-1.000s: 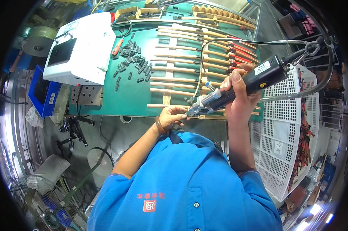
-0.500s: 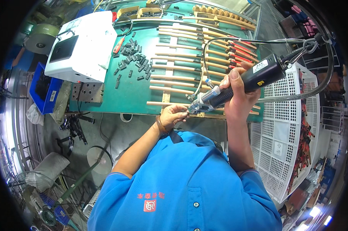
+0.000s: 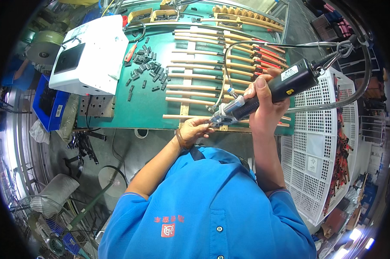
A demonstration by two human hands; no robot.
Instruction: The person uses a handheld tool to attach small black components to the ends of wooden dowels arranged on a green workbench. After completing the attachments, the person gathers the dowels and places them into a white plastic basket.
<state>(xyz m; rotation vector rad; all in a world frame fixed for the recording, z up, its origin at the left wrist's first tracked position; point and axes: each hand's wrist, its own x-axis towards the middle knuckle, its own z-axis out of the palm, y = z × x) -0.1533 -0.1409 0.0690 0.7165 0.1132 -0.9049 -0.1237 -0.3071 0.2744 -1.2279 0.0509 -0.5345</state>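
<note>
My right hand [image 3: 266, 103] is wrapped round a black electric screwdriver [image 3: 285, 84], tilted so its metal nose points down and to the left. A cable and clear hoses run from it. Just at the nose, my left hand [image 3: 194, 131] has thumb and fingers pinched together; what lies between them, if anything, is too small to make out. Beyond both hands, wooden sticks [image 3: 190, 99] lie side by side on a rack, several with red parts at their right ends. Small black plastic pieces [image 3: 147, 65] are scattered left of the sticks.
A white machine housing [image 3: 93, 56] stands on the green table [image 3: 130, 114] at the left, near a red-handled screwdriver [image 3: 130, 53]. A blue bin [image 3: 48, 101] sits further left. White plastic crates [image 3: 307, 151] with red and black parts are at the right. Cardboard boxes [image 3: 164, 16] line the back.
The left fingertips have closed in slightly against the screwdriver's nose. The whole view has shifted a little; the right hand keeps its grip on the screwdriver.
</note>
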